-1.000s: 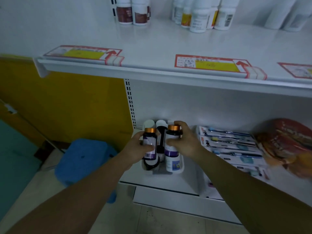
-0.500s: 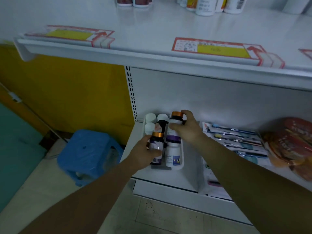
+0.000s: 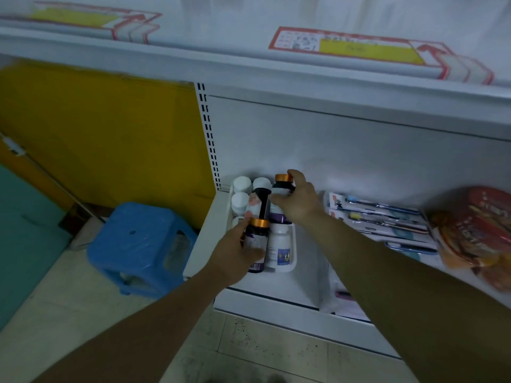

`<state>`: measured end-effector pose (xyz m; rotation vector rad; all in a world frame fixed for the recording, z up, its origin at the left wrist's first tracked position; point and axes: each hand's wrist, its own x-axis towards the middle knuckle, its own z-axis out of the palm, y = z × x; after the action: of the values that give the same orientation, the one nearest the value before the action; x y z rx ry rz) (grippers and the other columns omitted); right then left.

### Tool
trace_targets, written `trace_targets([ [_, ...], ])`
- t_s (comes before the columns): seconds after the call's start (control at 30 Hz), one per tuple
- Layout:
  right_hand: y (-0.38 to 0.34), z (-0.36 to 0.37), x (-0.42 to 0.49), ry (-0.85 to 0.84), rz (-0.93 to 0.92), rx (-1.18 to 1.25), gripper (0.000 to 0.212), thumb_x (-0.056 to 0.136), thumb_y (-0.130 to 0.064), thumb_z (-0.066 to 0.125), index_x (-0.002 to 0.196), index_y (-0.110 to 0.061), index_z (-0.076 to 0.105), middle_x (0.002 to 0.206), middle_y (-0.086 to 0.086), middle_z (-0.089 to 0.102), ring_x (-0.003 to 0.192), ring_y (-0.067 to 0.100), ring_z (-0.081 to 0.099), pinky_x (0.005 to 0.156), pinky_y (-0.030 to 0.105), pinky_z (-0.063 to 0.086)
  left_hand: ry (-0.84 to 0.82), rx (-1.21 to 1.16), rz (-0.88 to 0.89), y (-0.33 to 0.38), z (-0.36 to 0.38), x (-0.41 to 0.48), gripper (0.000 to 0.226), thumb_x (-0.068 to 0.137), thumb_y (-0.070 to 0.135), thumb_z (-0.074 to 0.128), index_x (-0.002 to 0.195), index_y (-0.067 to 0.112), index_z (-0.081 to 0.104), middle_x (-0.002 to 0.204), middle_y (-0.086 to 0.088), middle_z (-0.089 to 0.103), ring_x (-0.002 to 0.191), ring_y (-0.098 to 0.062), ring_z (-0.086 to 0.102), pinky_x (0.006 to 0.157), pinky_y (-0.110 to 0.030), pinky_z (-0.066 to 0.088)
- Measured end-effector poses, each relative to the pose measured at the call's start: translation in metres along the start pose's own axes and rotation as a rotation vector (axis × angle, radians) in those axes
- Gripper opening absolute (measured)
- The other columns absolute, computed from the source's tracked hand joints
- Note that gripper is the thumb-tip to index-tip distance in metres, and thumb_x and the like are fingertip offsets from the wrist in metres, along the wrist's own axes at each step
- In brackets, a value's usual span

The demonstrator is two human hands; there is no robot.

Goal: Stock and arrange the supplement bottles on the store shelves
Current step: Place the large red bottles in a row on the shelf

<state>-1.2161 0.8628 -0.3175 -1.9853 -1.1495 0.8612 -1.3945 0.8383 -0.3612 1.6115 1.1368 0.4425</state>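
On the lower shelf (image 3: 290, 286) stands a white tray (image 3: 293, 244) packed with supplement bottles. My left hand (image 3: 235, 255) grips a dark bottle with an orange cap (image 3: 258, 236) at the tray's front left. My right hand (image 3: 298, 203) holds a second dark orange-capped bottle (image 3: 282, 185) further back in the tray. A white bottle with a blue label (image 3: 280, 248) stands at the front right. Three white-capped bottles (image 3: 242, 185) sit at the back left, beside a black-capped bottle (image 3: 261, 199).
Packs of toothbrushes (image 3: 381, 217) lie right of the tray, and red-orange bagged goods (image 3: 475, 233) beyond them. The upper shelf edge (image 3: 249, 70) with red-yellow price tags overhangs. A blue plastic stool (image 3: 141, 244) stands on the floor to the left.
My right hand has carried its bottle toward the back of the tray. My left hand has drawn its bottle toward the front. The view has tilted downward.
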Motion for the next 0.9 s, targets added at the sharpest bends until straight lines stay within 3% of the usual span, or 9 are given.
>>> trace_targets([
  [0.17,0.004,0.000,-0.001,-0.005,-0.007,-0.053,0.077,0.086,-0.032,0.065,0.148,-0.030,0.020,0.129,0.010,0.038,0.101,0.022,0.047,0.079,0.026,0.038,0.011,0.074,0.012,-0.005,0.004,0.003,0.082,0.083,0.017,0.068,0.149,0.031,0.021,0.128,0.007,0.054,0.112,-0.012,0.053,0.095,-0.028,0.045],
  [0.27,0.004,0.001,0.001,-0.031,-0.010,-0.075,0.082,0.086,-0.031,0.065,0.150,-0.031,0.015,0.134,0.011,0.036,0.116,0.029,0.048,0.085,0.028,0.040,0.026,0.141,0.044,-0.011,0.002,0.007,0.074,0.080,0.020,0.071,0.144,0.025,0.034,0.120,0.004,0.061,0.103,-0.012,0.058,0.094,-0.035,0.050],
  [0.43,0.004,0.000,0.001,-0.058,-0.003,-0.125,0.088,0.085,-0.028,0.066,0.152,-0.030,0.009,0.136,0.012,0.036,0.121,0.032,0.047,0.098,0.038,0.043,0.117,0.327,0.159,-0.018,0.001,0.011,0.057,0.074,0.028,0.074,0.125,0.018,0.051,0.104,0.004,0.061,0.096,-0.016,0.056,0.086,-0.034,0.049],
  [0.53,0.004,0.000,0.001,-0.069,-0.005,-0.152,0.088,0.086,-0.029,0.065,0.152,-0.028,0.007,0.138,0.012,0.036,0.122,0.032,0.045,0.097,0.037,0.042,0.106,0.328,0.169,-0.021,0.000,0.012,0.061,0.076,0.028,0.073,0.131,0.019,0.047,0.120,0.004,0.054,0.111,-0.014,0.048,0.097,-0.032,0.042],
  [0.63,0.004,0.001,0.000,-0.077,-0.009,-0.183,0.079,0.088,-0.029,0.062,0.151,-0.027,0.015,0.133,0.013,0.036,0.118,0.034,0.047,0.092,0.036,0.042,0.040,0.229,0.169,-0.023,0.001,0.010,0.065,0.079,0.031,0.071,0.136,0.029,0.041,0.132,0.008,0.051,0.123,-0.013,0.045,0.104,-0.039,0.041],
  [0.77,0.003,0.001,0.001,-0.080,-0.017,-0.199,0.067,0.088,-0.030,0.060,0.146,-0.027,0.026,0.125,0.012,0.039,0.110,0.033,0.051,0.087,0.032,0.041,0.053,0.219,0.187,-0.022,0.001,0.004,0.077,0.083,0.020,0.070,0.147,0.027,0.028,0.142,0.006,0.041,0.130,-0.011,0.037,0.108,-0.030,0.032],
  [0.9,0.002,-0.001,0.000,-0.092,-0.017,-0.231,0.067,0.090,-0.029,0.059,0.147,-0.022,0.025,0.127,0.012,0.038,0.112,0.032,0.049,0.084,0.031,0.038,0.051,0.259,0.188,-0.020,0.001,0.004,0.080,0.083,0.023,0.069,0.148,0.027,0.024,0.143,0.004,0.039,0.132,-0.013,0.034,0.111,-0.035,0.031],
])
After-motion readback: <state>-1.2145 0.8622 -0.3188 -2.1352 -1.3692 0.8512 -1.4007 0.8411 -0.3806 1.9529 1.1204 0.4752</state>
